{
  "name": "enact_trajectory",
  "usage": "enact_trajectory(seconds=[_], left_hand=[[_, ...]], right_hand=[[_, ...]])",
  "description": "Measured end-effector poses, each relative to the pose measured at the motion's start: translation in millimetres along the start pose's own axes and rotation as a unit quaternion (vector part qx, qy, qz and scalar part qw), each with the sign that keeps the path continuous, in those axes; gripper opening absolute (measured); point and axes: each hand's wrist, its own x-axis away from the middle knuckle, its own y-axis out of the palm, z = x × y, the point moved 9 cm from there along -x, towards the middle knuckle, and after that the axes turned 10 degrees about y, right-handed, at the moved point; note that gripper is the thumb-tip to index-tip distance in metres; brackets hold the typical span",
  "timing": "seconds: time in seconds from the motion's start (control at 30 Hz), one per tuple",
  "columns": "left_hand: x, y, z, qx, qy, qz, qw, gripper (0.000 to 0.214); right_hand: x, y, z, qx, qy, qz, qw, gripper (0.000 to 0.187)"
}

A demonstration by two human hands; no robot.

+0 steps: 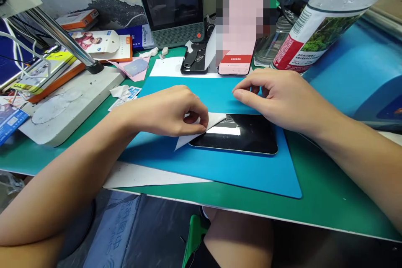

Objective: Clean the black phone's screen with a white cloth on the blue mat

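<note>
A black phone [248, 136] lies screen up on a blue mat [226, 167] in the middle of the green table. My left hand [169, 109] is closed, pinching a white wipe [196, 132] that rests folded over the phone's left end. My right hand [279, 94] rests above the phone's upper edge, fingers curled with thumb and forefinger pinched together; whatever is between them is too small to name. Part of the phone's top edge is hidden by that hand.
A second phone [237, 60] leans at the back beside a grey smart display [172, 6]. A large plastic bottle [326, 16] stands at right. A lamp base [72, 104], boxes [81, 19] and packets sit at left. White paper [147, 176] pokes from under the mat.
</note>
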Motion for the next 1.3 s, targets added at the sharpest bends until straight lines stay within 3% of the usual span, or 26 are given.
enact_trajectory(seconds=[0.13, 0.33, 0.47, 0.6, 0.73, 0.9, 1.3], left_hand=[[-4, 6.7, 7, 0.028, 0.014, -0.005, 0.999, 0.013], [-10, 7.1, 5, -0.013, 0.037, 0.042, 0.998, 0.013], [-9, -2.3, -7, -0.086, 0.021, 0.109, 0.990, 0.035], [-5, -14.4, -4, -0.142, 0.043, 0.156, 0.977, 0.048], [-1, -20.6, -3, -0.104, 0.069, 0.153, 0.980, 0.041], [-1, -25.3, -19, -0.059, 0.059, 0.185, 0.979, 0.034], [-11, -13.6, -38, 0.006, 0.034, 0.189, 0.981, 0.033]], right_hand=[[2, 8, -5, 0.002, -0.011, -0.042, 0.999, 0.017], [9, 20, -22, -0.038, -0.093, -0.119, 0.988, 0.021], [15, 19, -37, -0.082, -0.136, -0.143, 0.977, 0.019], [24, 21, -56, -0.102, -0.173, -0.172, 0.965, 0.022], [31, 26, -62, -0.079, -0.195, -0.208, 0.955, 0.025], [27, 17, -54, -0.026, -0.179, -0.198, 0.963, 0.034], [39, 25, -73, -0.042, -0.218, -0.247, 0.943, 0.034]])
